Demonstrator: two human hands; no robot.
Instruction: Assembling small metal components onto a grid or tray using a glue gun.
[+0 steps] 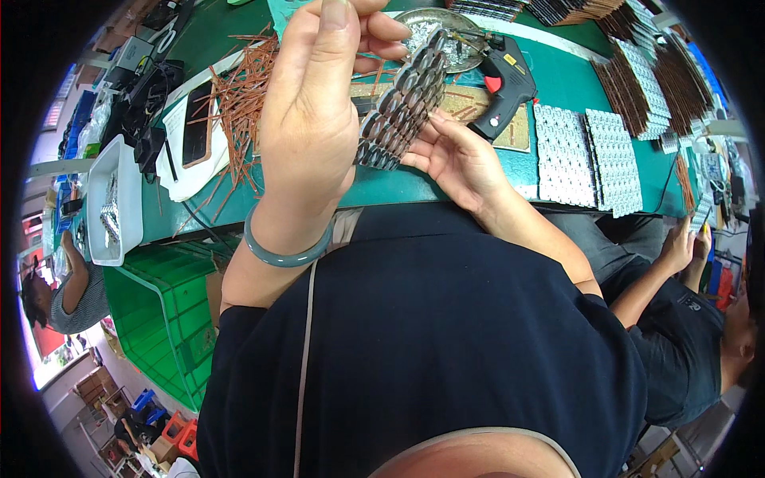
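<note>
A panel (402, 103) made of rows of shiny dark oval pieces stands tilted between my two hands, above the green bench. My right hand (462, 159) grips its lower right edge, with the thumb in front and the fingers partly behind. My left hand (315, 103) is raised at the panel's left side, fingers curled and thumb pointing up. What those fingers hold, if anything, is hidden. Behind the panel sits a round metal dish (470, 60) of small shiny parts. A black pistol-shaped tool (508, 88) with a red trigger lies to its right, on a tan board (514, 131).
Copper-coloured strips (243, 111) lie heaped at left, near a phone-like dark slab (198, 123) and a white tray (119, 191). Pale panels (566, 155) lie at right, with stacks (629, 88) behind. A green crate (159, 311) stands below left. A co-worker (677, 334) sits at right.
</note>
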